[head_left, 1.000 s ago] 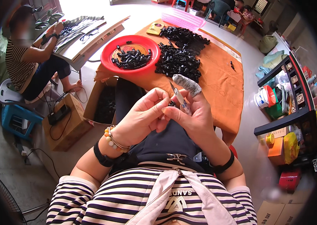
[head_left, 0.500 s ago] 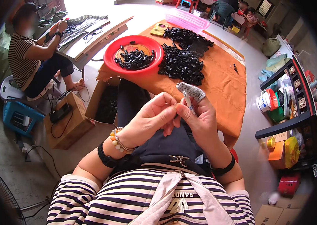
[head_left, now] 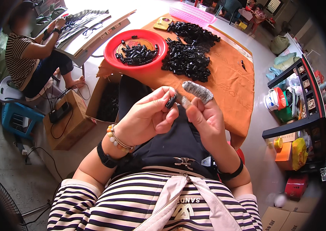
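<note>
Now that the fingertips have drawn apart, I can make out from my remote seat the black piece (head_left: 171, 102) that the fingers mostly hid half a second ago. It sits between the thumb and forefinger of the left hand (head_left: 154, 113), pinched, above the wearer's lap and short of the table's near edge. My view of the right hand (head_left: 208, 116) shows its thumb and fingers closed around a small knife (head_left: 180, 98), whose blurred blade now leans toward the piece; whether it touches, I cannot tell. A grey knitted cover (head_left: 197, 91) sheathes the right forefinger. For the work in hand, I take the change to mean that the left alone now carries the piece, leaving the right free to handle the blade. Beyond the hands, I see loose black pieces (head_left: 136, 56) in a round red tray (head_left: 110, 57) and a larger heap (head_left: 186, 61) just beside it on the orange cloth (head_left: 230, 86), both looking unchanged.
</note>
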Motion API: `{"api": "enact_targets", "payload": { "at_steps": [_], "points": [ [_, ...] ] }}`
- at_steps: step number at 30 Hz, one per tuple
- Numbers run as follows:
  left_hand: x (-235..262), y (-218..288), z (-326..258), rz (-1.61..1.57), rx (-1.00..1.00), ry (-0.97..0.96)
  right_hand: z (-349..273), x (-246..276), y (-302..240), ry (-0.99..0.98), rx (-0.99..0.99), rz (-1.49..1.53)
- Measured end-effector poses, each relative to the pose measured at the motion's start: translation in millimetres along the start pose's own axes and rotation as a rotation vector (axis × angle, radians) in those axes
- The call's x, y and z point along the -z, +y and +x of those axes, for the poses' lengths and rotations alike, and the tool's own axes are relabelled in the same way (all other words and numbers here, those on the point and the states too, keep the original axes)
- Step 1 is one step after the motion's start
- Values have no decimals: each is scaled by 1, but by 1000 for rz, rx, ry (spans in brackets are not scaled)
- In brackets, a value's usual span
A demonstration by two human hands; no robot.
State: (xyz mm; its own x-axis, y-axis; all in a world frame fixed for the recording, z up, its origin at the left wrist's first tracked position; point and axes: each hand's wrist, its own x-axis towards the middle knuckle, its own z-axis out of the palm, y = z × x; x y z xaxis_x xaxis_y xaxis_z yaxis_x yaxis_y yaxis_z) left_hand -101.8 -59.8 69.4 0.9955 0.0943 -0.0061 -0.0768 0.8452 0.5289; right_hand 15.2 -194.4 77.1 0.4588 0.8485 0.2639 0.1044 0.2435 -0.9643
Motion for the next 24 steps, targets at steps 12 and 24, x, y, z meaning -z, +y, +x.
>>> {"api": "enact_targets", "payload": {
  "at_steps": [12, 24],
  "points": [
    [-1, 1, -2, 37, -31, 41, -7, -11, -15, 35, -35, -198],
    [1, -1, -3, 122, -76, 10, -8, -10, -16, 0, -30, -199]
  ]
}}
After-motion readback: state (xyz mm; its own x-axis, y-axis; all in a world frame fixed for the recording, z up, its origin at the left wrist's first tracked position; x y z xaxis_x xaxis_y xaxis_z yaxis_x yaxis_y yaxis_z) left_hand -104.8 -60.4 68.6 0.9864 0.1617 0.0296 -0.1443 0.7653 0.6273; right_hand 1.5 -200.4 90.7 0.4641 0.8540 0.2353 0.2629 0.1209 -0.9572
